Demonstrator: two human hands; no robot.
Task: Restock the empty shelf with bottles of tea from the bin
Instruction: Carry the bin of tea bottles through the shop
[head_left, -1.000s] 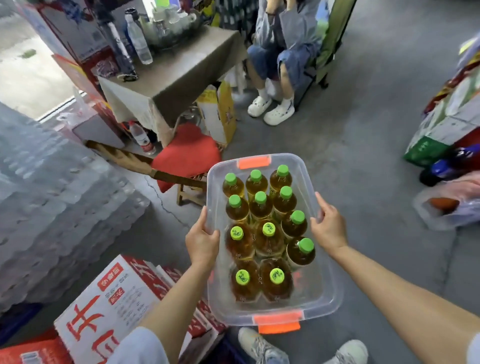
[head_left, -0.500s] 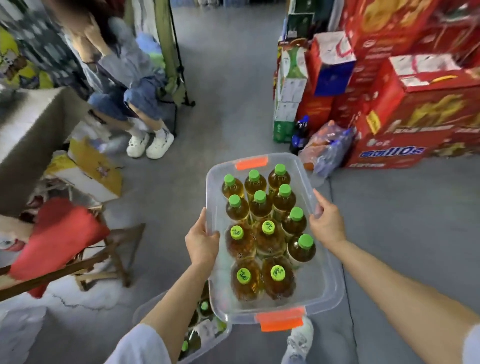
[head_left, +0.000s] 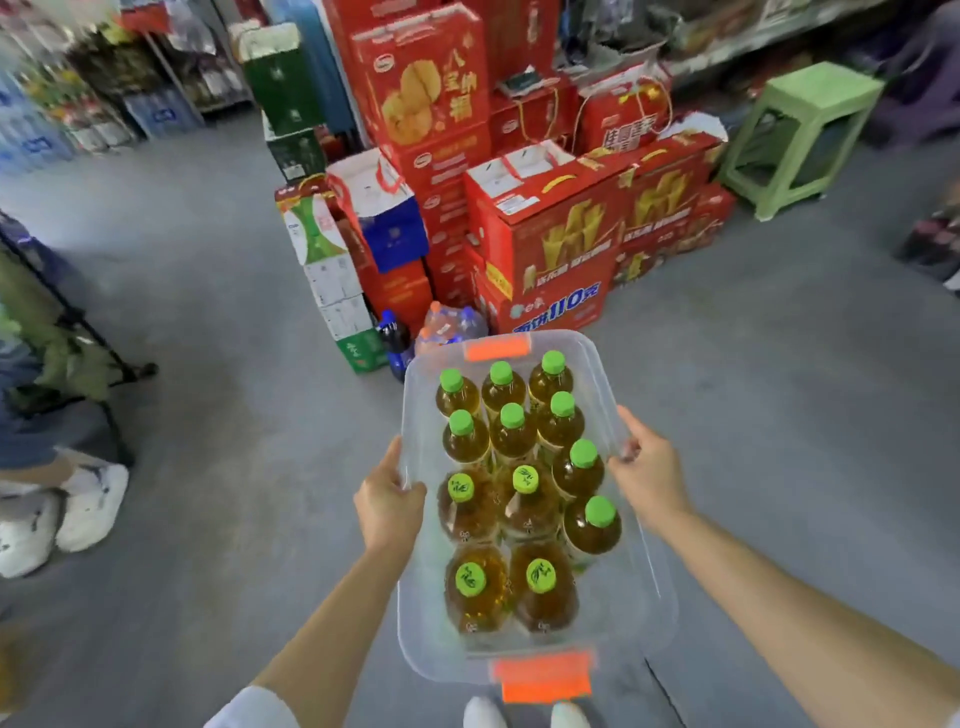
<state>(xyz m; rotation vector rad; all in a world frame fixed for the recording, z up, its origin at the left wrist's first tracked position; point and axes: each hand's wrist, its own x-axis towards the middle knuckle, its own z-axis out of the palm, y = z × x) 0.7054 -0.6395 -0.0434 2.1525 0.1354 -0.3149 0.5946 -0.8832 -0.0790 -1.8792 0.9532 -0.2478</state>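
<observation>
Grey concrete floor runs ahead to a stack of red cartons, with a green stool off to the right. Held out above that floor is the bin, a clear plastic tub with orange latches at its near and far ends, carrying twelve upright bottles of amber tea with bright green caps. Left hand grips the left rim and right hand the right rim, fingers curled over the edges.
</observation>
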